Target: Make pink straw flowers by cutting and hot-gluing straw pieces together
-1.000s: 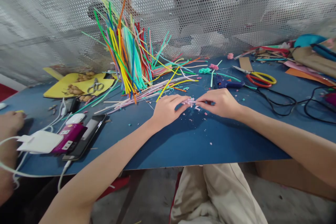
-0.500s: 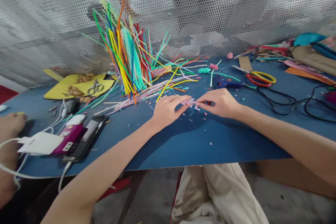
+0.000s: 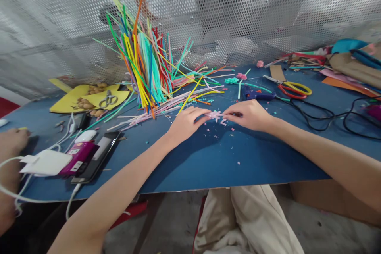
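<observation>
My left hand (image 3: 187,122) and my right hand (image 3: 249,114) meet over the blue table (image 3: 208,158), each pinching one end of a small pale pink fuzzy piece (image 3: 214,115). Tiny pink and teal scraps (image 3: 230,127) lie on the table under the hands. A tall leaning bundle of coloured pipe cleaners (image 3: 142,63) stands just behind my left hand, with long pink and yellow ones fanned out flat toward it.
A blue glue gun (image 3: 257,95) and red-and-yellow scissors (image 3: 292,88) lie behind my right hand, black cables (image 3: 333,117) to its right. Phone (image 3: 98,154), pink power bank (image 3: 77,155) and white charger (image 3: 44,162) sit left. Another person's hand (image 3: 12,139) rests at the far left edge.
Both hands stay on the pink piece; my left fingers have drawn back slightly, so more of the piece shows between the hands.
</observation>
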Demonstrator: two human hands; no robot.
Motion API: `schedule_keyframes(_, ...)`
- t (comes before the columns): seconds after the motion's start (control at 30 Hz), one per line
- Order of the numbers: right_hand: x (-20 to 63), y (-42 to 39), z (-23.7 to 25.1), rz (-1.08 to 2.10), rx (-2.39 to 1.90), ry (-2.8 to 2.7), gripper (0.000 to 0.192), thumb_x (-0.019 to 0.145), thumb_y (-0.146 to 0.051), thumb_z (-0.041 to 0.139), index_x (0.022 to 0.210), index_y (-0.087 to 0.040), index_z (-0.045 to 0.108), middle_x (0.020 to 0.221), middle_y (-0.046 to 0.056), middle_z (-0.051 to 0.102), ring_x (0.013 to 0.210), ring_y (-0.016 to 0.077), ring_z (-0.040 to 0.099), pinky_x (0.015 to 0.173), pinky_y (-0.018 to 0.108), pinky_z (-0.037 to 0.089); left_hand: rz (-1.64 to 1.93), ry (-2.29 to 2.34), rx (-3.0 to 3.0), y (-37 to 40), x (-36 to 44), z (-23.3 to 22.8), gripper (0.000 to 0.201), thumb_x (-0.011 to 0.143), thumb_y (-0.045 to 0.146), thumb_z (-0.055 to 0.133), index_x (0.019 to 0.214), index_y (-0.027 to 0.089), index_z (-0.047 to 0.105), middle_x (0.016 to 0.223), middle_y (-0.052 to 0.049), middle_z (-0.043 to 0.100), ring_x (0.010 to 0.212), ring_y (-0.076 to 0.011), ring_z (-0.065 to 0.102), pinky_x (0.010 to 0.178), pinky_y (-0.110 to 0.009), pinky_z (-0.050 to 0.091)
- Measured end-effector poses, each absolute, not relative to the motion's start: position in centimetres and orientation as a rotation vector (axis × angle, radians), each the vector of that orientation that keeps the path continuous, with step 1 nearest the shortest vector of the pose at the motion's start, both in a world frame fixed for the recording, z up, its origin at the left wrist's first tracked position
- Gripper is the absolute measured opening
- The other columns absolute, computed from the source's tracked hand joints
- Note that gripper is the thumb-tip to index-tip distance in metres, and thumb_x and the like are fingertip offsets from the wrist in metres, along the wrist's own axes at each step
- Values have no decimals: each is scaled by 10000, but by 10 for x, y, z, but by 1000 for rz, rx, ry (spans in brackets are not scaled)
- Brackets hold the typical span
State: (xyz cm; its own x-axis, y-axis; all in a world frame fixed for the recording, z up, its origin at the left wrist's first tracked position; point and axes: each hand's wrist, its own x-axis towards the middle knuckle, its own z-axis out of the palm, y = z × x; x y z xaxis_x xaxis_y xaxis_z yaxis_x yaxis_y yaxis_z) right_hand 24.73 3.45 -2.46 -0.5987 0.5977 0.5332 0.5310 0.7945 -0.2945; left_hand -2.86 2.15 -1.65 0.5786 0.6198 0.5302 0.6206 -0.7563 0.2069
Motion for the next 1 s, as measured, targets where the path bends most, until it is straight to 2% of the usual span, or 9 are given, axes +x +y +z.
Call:
schedule_keyframes(0.1, 249, 39, -26, 157, -883, -2364, 235, 1005, -344, 565, 1074, -257, 772, 1050, -1, 783, 929, 165, 721, 804, 292, 517, -1003, -1154, -2744, 29, -37, -17, 249, 1010, 352, 588, 1174, 217, 719, 1110, -54, 766, 1012, -178, 713, 945, -343, 561)
schedule_keyframes(0.17, 249, 40, -26, 178, -896, -2396, 226, 1000, -337, 568, 1061, -260, 771, 1040, 2, 775, 944, 170, 709, 831, 303, 513, -1070, -1174, -2684, 34, -41, -18, 248, 1001, 344, 605, 1167, 204, 724, 1077, -70, 766, 993, -187, 717, 930, -354, 572)
schedule_keyframes(0.4, 239, 27, -26, 211, -911, -2551, 202, 952, -415, 642, 1008, -248, 740, 1019, 18, 741, 940, 178, 677, 776, 295, 481, -1142, -1185, -2623, 40, -44, -21, 213, 982, 331, 639, 1103, 190, 743, 1004, -64, 775, 950, -183, 726, 886, -330, 574)
schedule_keyframes(0.63, 238, 30, -33, 270, -905, -2580, 171, 975, -272, 573, 1016, -260, 739, 1032, 7, 730, 982, 167, 676, 814, 290, 487, -1060, -1238, -2679, 32, -44, -17, 282, 1018, 414, 561, 1066, 219, 759, 1033, -42, 784, 978, -191, 733, 894, -335, 558)
schedule_keyframes(0.73, 241, 32, -32, 252, -912, -2488, 164, 972, -298, 584, 1000, -248, 737, 990, 6, 732, 915, 151, 672, 786, 281, 489, -1022, -1267, -2669, 30, -45, -15, 325, 1031, 443, 521, 1080, 230, 763, 1032, -33, 788, 950, -184, 739, 837, -315, 552)
schedule_keyframes(0.8, 241, 31, -29, 223, -938, -2383, 183, 960, -354, 612, 1051, -237, 721, 944, 4, 730, 795, 132, 646, 730, 276, 484, -996, -1278, -2654, 28, -44, -14, 333, 1033, 450, 515, 1079, 237, 766, 1042, -26, 788, 943, -179, 737, 820, -303, 541)
schedule_keyframes(0.9, 241, 28, -24, 197, -959, -2259, 319, 931, -433, 655, 1156, -209, 671, 887, -1, 721, 626, 106, 561, 647, 273, 467, -938, -1286, -2652, 24, -42, -12, 341, 1039, 446, 502, 1044, 241, 775, 1026, -13, 791, 901, -161, 732, 778, -279, 517)
schedule_keyframes(1.0, 241, 25, -21, 180, -933, -2238, 284, 964, -432, 607, 1114, -204, 683, 886, 9, 730, 607, 103, 555, 629, 271, 460, -877, -1290, -2670, 22, -41, -11, 350, 1039, 451, 499, 990, 250, 782, 941, 8, 795, 787, -137, 718, 696, -256, 485)
